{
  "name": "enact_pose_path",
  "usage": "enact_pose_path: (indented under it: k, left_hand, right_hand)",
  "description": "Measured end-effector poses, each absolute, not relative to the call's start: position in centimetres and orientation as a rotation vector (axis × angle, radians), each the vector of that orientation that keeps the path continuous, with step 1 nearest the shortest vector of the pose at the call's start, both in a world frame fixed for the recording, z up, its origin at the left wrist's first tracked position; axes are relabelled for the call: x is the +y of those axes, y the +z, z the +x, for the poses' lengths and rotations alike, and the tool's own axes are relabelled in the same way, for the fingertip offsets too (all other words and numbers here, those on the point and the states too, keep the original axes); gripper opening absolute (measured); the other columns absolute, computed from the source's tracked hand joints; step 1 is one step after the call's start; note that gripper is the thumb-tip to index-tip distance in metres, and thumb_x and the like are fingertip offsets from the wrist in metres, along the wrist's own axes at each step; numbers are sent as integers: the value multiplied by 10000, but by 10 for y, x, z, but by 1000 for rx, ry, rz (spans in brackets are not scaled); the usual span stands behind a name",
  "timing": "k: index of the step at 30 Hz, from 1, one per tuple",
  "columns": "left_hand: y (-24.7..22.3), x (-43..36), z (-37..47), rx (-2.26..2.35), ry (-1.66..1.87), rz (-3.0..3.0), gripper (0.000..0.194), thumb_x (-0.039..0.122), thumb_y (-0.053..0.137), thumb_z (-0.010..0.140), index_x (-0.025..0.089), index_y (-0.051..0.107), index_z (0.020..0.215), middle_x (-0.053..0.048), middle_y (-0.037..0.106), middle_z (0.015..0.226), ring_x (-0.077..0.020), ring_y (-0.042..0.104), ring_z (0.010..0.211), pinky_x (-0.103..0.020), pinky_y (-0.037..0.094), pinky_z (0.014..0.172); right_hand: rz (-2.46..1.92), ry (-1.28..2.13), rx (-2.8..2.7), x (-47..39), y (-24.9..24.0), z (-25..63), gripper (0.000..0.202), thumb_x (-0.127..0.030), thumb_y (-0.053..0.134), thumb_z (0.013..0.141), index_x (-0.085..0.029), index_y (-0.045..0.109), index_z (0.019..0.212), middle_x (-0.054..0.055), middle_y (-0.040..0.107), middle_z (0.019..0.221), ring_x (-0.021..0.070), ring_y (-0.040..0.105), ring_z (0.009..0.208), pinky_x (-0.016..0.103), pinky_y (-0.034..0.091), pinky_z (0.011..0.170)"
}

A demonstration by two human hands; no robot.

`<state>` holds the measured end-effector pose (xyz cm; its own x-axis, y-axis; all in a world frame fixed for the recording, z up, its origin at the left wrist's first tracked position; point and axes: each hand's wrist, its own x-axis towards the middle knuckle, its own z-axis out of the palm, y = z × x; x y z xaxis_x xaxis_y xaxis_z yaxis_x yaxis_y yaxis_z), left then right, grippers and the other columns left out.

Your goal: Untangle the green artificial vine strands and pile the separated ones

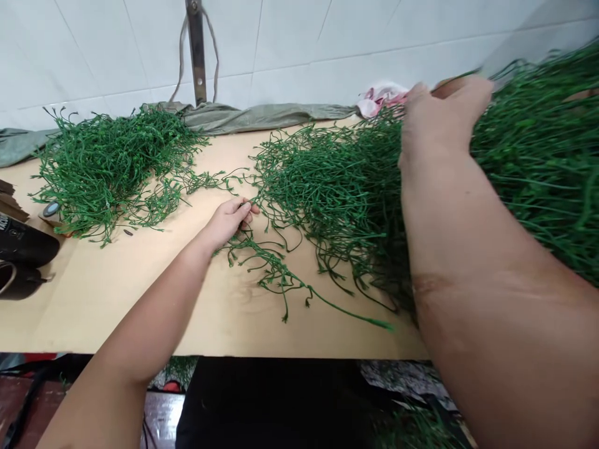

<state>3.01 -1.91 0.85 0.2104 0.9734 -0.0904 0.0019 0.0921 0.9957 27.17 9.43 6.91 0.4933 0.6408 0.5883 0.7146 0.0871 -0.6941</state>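
Observation:
My left hand (234,218) is over the middle of the table, thumb and fingers pinched on a thin green artificial plant sprig (281,269). The sprig's branched stems trail from beneath the hand toward the lower right, ending in a bright green tip. My right hand (442,112) reaches to the far right, at the back of a large heap of green plastic stems (327,181). Its fingers are blurred and partly hidden, so I cannot tell what they hold. More long stems (547,156) are piled to the right of that forearm.
A smaller heap of green sprigs (116,162) lies at the back left, with loose pieces beside it. Dark cups (28,246) lie at the left edge. A grey-green cloth (262,117) runs along the tiled wall, near a pink-and-white cloth (381,98). A metal upright (197,56) stands behind.

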Motion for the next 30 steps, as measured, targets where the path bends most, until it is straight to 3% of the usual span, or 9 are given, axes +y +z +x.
enact_pose_path:
  k: [3, 6, 8, 11, 13, 17, 21, 23, 30]
  left_hand:
    - [9, -18, 29, 1096, 1005, 1212, 201, 137, 382, 893, 107, 511, 742, 60, 436, 515, -12, 369, 396, -144, 222, 390]
    - [9, -19, 27, 1078, 1032, 1216, 177, 145, 381, 894, 118, 503, 768, 61, 433, 539, -12, 382, 401, -136, 229, 373]
    - [10, -19, 26, 1073, 1052, 1216, 157, 148, 381, 894, 125, 503, 799, 64, 425, 550, -13, 384, 402, -134, 231, 362]
    - [9, -18, 26, 1076, 1071, 1218, 137, 149, 385, 893, 130, 506, 831, 66, 420, 557, -11, 393, 403, -129, 251, 362]
    - [8, -18, 26, 1079, 1072, 1225, 120, 151, 399, 888, 133, 501, 826, 67, 426, 557, -11, 396, 401, -128, 271, 367]
    - [6, -16, 27, 1106, 1090, 1242, 95, 129, 432, 869, 144, 472, 784, 71, 442, 547, -17, 405, 399, -135, 304, 379]
    - [7, -17, 29, 1141, 1077, 1247, 92, 130, 440, 866, 143, 480, 783, 75, 434, 539, -19, 393, 396, -144, 309, 385]
    - [7, -18, 30, 1168, 1080, 1236, 56, 127, 457, 855, 143, 484, 809, 77, 430, 548, -21, 396, 402, -148, 309, 389]
    - [7, -17, 30, 1204, 1063, 1232, 15, 123, 500, 825, 137, 498, 826, 79, 436, 553, -17, 374, 402, -152, 256, 394]
  right_hand:
    - [-1893, 6, -1216, 55, 74, 251, 621, -159, 599, 774, 60, 353, 1300, 277, 392, 1359, 297, 336, 1316, 446, 223, 1082]
    - [-1745, 7, -1481, 20, 70, 216, 756, -274, 571, 815, 77, 210, 1379, 304, 198, 1460, 323, 170, 1390, 474, 126, 1134]
    - [-1636, 11, -1585, 10, 62, 200, 706, -356, 569, 812, 1, 303, 1361, 283, 250, 1441, 347, 206, 1369, 513, 188, 1105]
    - [-1427, 348, -1760, 11, 46, 187, 446, -459, 510, 829, -124, 556, 1119, 190, 551, 1178, 300, 489, 1156, 479, 400, 957]
    - [-1291, 703, -1817, 14, 37, 182, 431, -490, 542, 798, -119, 596, 1012, 137, 631, 961, 241, 599, 941, 407, 478, 842]
    - [-1253, 1101, -1737, 11, 27, 169, 451, -343, 717, 671, -89, 563, 1011, 80, 629, 773, 177, 609, 731, 311, 488, 700]
    - [-1298, 1336, -1643, 6, 27, 165, 161, -195, 614, 737, -158, 516, 859, 11, 570, 639, 110, 511, 542, 260, 422, 553]
    - [-1344, 1232, -1697, 6, 27, 168, 75, -171, 560, 756, -183, 486, 754, -4, 538, 615, 101, 467, 518, 258, 395, 546]
    - [-1496, 284, -2012, 12, 26, 182, 286, -260, 399, 842, -217, 367, 561, 22, 484, 568, 153, 410, 575, 285, 278, 559]
